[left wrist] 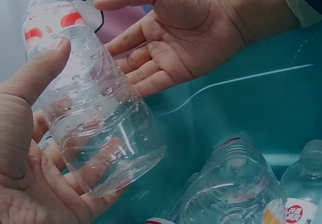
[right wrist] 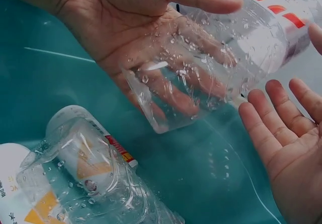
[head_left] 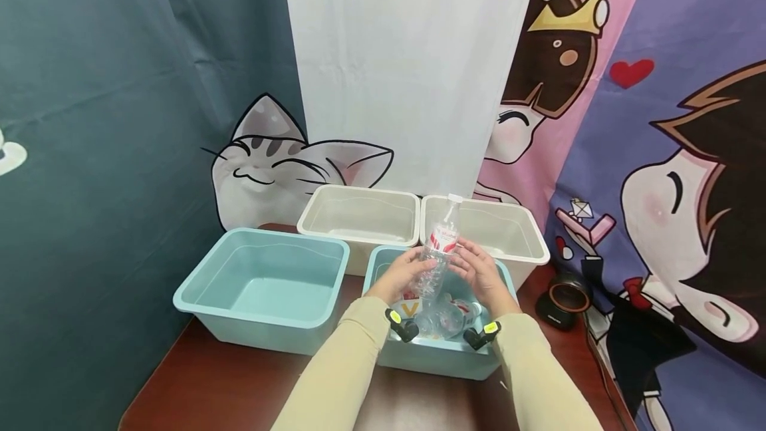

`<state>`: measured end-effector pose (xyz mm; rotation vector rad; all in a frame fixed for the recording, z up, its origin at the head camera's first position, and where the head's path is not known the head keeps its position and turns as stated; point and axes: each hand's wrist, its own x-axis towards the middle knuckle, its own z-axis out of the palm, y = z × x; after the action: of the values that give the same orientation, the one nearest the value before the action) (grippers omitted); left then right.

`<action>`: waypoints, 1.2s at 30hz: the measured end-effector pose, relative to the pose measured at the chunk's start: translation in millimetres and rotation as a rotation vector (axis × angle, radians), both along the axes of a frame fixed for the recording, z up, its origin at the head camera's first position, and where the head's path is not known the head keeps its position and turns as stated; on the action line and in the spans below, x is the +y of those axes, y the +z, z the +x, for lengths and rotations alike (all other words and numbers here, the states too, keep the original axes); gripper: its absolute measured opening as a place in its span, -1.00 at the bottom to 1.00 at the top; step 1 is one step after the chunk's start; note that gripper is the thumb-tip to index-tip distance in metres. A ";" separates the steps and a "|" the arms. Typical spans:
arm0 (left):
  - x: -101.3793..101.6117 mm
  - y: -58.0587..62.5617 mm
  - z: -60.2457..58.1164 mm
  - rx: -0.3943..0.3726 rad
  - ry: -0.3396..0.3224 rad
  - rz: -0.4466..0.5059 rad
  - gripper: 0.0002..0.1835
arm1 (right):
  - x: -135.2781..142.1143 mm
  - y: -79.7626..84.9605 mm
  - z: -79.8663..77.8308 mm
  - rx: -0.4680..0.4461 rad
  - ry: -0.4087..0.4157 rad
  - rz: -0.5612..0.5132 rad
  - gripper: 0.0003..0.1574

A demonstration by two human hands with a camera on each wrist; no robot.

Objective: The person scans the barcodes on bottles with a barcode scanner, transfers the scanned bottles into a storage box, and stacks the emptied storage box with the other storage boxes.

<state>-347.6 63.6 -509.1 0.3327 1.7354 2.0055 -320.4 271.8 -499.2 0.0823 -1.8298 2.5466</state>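
Observation:
My left hand grips a clear plastic bottle with a white cap and a red-and-white label. The bottle stands tilted above the near blue bin. In the left wrist view the thumb lies across its front, and the fingers show through the wet plastic from behind. My right hand is beside the bottle; in the right wrist view its fingers are extended and apart from it. Below, inside the bin, lie several bottles, among them a clear bottle and a white bottle.
Another blue bin stands to the left on the brown table. Two cream bins, a left one and a right one, are behind. A black round device with a cable sits at the right, before printed curtains.

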 end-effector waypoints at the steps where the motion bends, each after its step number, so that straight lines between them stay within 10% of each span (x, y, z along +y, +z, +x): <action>1: 0.2 -0.8 -0.1 -0.001 -0.002 -0.001 -0.28 | -0.8 -1.4 -0.5 0.001 0.001 0.012 -0.41; 24: 2.9 -5.3 1.5 0.057 -0.027 -0.100 -0.36 | -3.8 -6.9 -0.4 0.013 -0.035 0.265 -0.34; 36: 6.8 -4.2 7.7 0.238 0.098 -0.249 -0.31 | -1.7 -9.2 -0.5 -0.023 -0.111 0.361 -0.33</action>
<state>-339.9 70.4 -513.3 0.4228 2.1607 1.8476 -320.9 270.1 -508.4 -0.0469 -2.2118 2.1280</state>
